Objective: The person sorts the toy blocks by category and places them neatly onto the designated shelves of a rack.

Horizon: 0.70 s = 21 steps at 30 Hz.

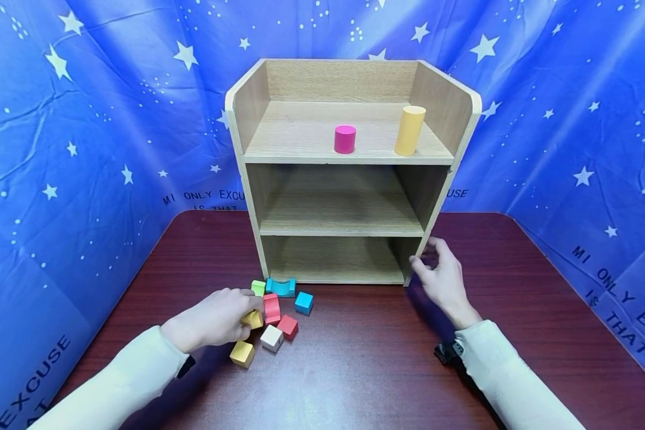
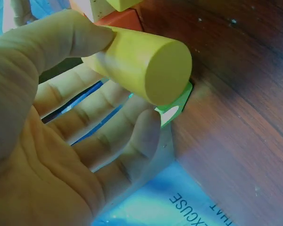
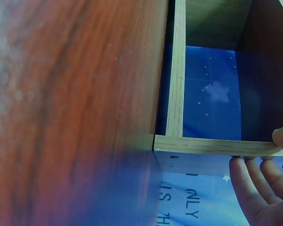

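Observation:
My left hand is at the left of the table among loose wooden blocks. In the left wrist view it pinches a yellow cylinder block between thumb and fingers, the round end facing outward. A green block shows just behind that cylinder. My right hand grips the lower right side panel of the wooden shelf. In the right wrist view its thumb lies at the panel's front edge, with the fingers on the outer face.
On the shelf's top level stand a pink cylinder and a tall yellow cylinder. Near the left hand lie a blue arch block, a blue cube, a red cube, a white cube and a yellow cube.

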Each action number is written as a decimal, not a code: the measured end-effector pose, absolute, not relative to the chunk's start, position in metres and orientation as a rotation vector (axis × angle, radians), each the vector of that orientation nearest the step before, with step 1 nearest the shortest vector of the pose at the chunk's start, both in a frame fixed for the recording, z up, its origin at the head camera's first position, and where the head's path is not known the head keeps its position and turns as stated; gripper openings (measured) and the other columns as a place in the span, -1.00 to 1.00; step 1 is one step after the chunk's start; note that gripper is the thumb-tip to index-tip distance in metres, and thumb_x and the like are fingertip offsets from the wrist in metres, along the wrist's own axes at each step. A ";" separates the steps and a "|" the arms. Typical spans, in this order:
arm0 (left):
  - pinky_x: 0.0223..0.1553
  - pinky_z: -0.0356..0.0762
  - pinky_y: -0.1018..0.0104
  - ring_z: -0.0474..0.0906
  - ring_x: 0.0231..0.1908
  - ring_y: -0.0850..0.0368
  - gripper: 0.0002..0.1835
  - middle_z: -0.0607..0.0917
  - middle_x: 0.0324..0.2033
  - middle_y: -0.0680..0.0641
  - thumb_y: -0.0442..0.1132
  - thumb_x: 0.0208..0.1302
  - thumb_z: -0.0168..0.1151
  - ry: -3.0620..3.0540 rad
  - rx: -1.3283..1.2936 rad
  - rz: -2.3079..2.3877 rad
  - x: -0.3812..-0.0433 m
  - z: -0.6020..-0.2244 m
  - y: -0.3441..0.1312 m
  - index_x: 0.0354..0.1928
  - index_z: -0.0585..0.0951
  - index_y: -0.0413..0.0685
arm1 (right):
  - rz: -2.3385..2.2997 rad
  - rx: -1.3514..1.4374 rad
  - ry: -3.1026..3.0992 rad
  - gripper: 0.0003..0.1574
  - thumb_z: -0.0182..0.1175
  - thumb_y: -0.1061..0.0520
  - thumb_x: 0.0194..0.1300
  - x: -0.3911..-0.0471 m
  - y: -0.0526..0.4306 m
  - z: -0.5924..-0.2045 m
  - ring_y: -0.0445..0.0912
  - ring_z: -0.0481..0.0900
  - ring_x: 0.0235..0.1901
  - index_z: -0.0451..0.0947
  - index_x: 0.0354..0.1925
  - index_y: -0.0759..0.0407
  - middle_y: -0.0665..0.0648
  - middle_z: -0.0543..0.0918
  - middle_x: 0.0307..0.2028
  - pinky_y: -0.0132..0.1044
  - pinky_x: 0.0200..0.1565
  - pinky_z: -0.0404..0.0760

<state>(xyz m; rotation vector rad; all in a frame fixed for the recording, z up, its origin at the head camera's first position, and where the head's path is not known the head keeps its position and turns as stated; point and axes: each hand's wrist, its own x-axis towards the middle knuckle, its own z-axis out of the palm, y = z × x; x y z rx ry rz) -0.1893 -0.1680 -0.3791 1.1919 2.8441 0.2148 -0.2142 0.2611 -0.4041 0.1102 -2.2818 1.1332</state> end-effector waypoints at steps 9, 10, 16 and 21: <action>-0.53 0.34 0.42 0.37 -0.51 0.28 -0.71 0.46 -0.49 0.18 -0.32 -0.11 0.35 2.809 1.248 0.425 -0.191 -0.369 -0.165 -0.28 0.59 0.12 | 1.139 0.098 -2.290 -0.56 0.28 0.29 0.14 -0.214 0.261 -0.405 -0.08 0.59 -0.27 0.44 0.01 0.28 0.19 0.64 -0.22 -0.55 -0.32 0.51; -0.52 0.35 0.42 0.39 -0.50 0.27 -0.71 0.47 -0.49 0.18 -0.32 -0.10 0.35 2.802 1.254 0.454 -0.191 -0.367 -0.165 -0.28 0.59 0.14 | 1.140 0.099 -2.290 -0.56 0.28 0.29 0.14 -0.214 0.261 -0.405 -0.07 0.60 -0.27 0.44 0.01 0.28 0.19 0.64 -0.22 -0.55 -0.31 0.51; -0.47 0.41 0.42 0.45 -0.47 0.21 -0.69 0.51 -0.42 0.19 -0.32 -0.09 0.33 2.800 1.252 0.521 -0.192 -0.360 -0.161 -0.24 0.60 0.15 | 1.136 0.102 -2.290 -0.56 0.28 0.29 0.14 -0.214 0.262 -0.405 -0.08 0.60 -0.28 0.44 0.01 0.28 0.19 0.64 -0.22 -0.56 -0.32 0.50; -0.41 0.42 0.41 0.47 -0.42 0.19 -0.68 0.53 -0.38 0.20 -0.29 -0.05 0.34 2.809 1.235 0.532 -0.192 -0.356 -0.158 -0.18 0.62 0.13 | 1.135 0.114 -2.289 -0.56 0.28 0.27 0.15 -0.214 0.261 -0.405 -0.11 0.60 -0.27 0.44 0.01 0.28 0.20 0.63 -0.21 -0.56 -0.31 0.50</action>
